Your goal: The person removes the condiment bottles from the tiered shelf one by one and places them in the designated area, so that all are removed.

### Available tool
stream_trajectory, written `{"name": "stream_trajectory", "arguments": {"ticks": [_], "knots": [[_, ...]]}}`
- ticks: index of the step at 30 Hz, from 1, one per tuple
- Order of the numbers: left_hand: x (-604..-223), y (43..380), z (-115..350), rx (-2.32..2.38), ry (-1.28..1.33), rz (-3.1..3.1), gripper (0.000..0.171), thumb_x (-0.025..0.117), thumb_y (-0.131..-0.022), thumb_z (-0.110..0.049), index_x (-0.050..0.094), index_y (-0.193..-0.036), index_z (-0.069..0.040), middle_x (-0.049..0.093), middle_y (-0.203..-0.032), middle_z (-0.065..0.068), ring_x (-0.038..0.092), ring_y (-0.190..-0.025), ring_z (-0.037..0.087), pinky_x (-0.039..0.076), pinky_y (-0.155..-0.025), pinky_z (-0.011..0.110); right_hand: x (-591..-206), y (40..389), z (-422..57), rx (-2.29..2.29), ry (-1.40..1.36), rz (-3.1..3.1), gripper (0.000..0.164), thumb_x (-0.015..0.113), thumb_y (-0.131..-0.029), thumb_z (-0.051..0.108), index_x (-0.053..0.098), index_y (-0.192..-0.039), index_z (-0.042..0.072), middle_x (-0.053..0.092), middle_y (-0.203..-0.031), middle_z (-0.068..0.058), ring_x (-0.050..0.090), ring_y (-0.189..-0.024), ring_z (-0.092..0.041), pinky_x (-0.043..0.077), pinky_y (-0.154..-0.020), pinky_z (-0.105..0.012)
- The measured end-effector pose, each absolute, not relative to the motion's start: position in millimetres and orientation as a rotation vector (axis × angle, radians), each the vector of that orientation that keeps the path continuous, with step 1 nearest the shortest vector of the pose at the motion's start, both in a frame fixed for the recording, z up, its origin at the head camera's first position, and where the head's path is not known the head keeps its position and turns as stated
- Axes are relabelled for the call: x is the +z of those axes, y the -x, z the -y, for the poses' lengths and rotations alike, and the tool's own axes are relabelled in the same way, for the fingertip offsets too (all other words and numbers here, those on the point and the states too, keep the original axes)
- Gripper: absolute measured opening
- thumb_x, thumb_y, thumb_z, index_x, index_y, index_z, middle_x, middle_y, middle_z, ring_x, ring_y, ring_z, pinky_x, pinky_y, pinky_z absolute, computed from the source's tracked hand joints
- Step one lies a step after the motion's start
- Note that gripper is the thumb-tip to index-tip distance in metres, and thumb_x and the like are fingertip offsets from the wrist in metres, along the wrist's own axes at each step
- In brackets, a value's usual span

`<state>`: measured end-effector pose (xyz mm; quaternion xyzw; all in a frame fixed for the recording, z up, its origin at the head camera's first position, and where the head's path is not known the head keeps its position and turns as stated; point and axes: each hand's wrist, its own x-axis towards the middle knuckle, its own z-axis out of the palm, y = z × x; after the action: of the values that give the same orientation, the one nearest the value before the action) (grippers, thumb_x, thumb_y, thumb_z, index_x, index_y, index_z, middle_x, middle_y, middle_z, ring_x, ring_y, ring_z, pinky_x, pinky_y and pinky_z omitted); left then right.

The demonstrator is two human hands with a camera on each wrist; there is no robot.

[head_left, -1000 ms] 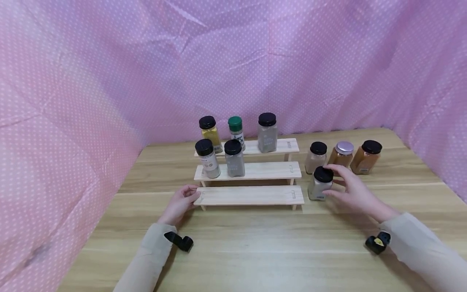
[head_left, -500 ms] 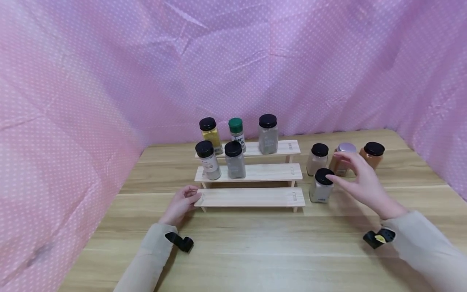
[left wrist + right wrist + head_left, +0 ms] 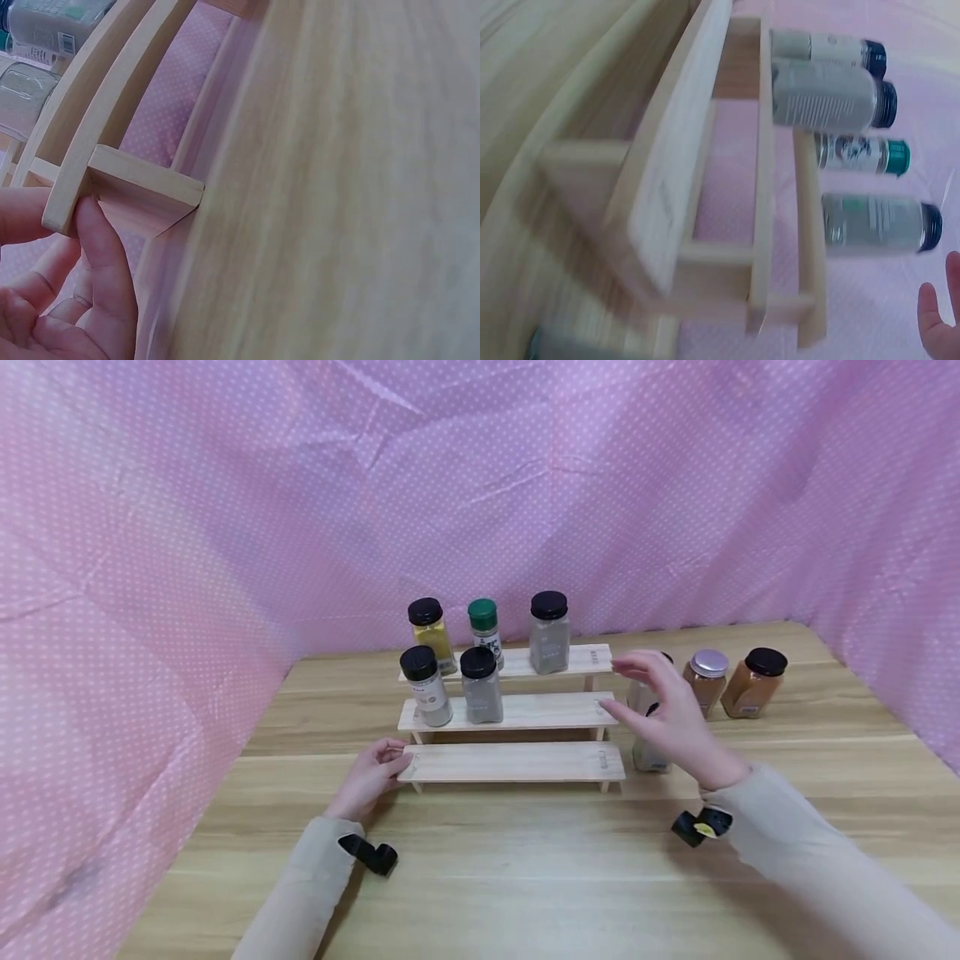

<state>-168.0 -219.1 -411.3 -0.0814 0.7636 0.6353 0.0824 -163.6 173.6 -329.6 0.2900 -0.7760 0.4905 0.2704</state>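
Note:
My left hand [image 3: 371,779] pinches the left end of a three-tier wooden rack [image 3: 517,762] at its lowest board, thumb and finger on either side of it in the left wrist view. My right hand [image 3: 671,714] holds nothing; thumb and fingers are spread apart near the rack's right end. Behind that hand, two black-lidded jars are partly hidden: a front jar [image 3: 649,760] and a back jar [image 3: 640,695]. On the middle tier stand a white-labelled shaker [image 3: 431,697] and a grey jar [image 3: 483,697]. The top tier bears a yellow jar [image 3: 435,639], a green-lidded shaker [image 3: 486,631] and another grey jar [image 3: 551,643].
Right of the rack, a jar with a lavender lid [image 3: 707,683] and an orange-brown jar [image 3: 752,687] stand on the wooden table [image 3: 510,877]. A pink dotted cloth [image 3: 480,485] hangs behind and at both sides.
My right hand has let go of the front black-lidded jar, moved back over the jars, then left toward the rack. That jar stays on the table. My left hand keeps its place.

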Motion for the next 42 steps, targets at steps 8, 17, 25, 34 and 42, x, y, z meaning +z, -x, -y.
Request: {"name": "stream_trajectory", "arguments": {"ticks": [8,17,25,34,42], "knots": [[-407.7,168.5,217.4,1.920,0.249,-2.271,0.016,0.055,-0.093,-0.003,0.050,-0.108,0.001,0.059,-0.083,-0.004,0.057,-0.072,0.005,0.050,-0.061,0.019,-324.2,171.1,-143.5,1.387,-0.888,2.131,0.055,0.073,-0.072,-0.014,0.049,-0.121,-0.008,0.053,-0.118,-0.021,0.051,-0.112,-0.010,0.042,-0.098,-0.021],[-406.9,166.7,217.8,1.916,0.255,-2.268,0.016,0.056,-0.093,-0.004,0.050,-0.108,0.000,0.059,-0.084,-0.004,0.057,-0.072,0.005,0.051,-0.061,0.019,-321.2,180.3,-112.9,1.478,-0.952,2.259,0.064,0.076,-0.076,-0.002,0.044,-0.131,-0.002,0.046,-0.127,-0.022,0.045,-0.116,-0.035,0.043,-0.100,-0.047],[-404.9,170.1,218.6,1.904,0.278,-2.262,0.016,0.055,-0.094,-0.005,0.051,-0.109,0.000,0.057,-0.085,-0.004,0.057,-0.073,0.005,0.050,-0.062,0.019,-317.6,190.7,-92.5,1.515,-0.926,2.327,0.064,0.074,-0.080,0.004,0.042,-0.135,0.002,0.041,-0.133,-0.018,0.043,-0.121,-0.031,0.039,-0.105,-0.043],[-405.7,167.0,220.2,1.901,0.305,-2.256,0.012,0.056,-0.093,-0.004,0.051,-0.105,-0.002,0.057,-0.082,-0.006,0.056,-0.071,0.005,0.050,-0.061,0.019,-319.3,202.7,-73.7,1.580,-0.873,2.394,0.065,0.075,-0.081,0.011,0.042,-0.137,0.007,0.040,-0.135,-0.015,0.043,-0.122,-0.030,0.039,-0.104,-0.047],[-408.0,163.9,218.5,1.905,0.291,-2.247,0.017,0.056,-0.094,-0.005,0.050,-0.109,0.000,0.058,-0.084,-0.005,0.057,-0.073,0.005,0.050,-0.062,0.019,-327.2,206.5,-63.6,1.582,-0.864,2.434,0.067,0.076,-0.080,0.011,0.041,-0.137,0.008,0.040,-0.136,-0.016,0.043,-0.122,-0.036,0.039,-0.104,-0.048]]}}
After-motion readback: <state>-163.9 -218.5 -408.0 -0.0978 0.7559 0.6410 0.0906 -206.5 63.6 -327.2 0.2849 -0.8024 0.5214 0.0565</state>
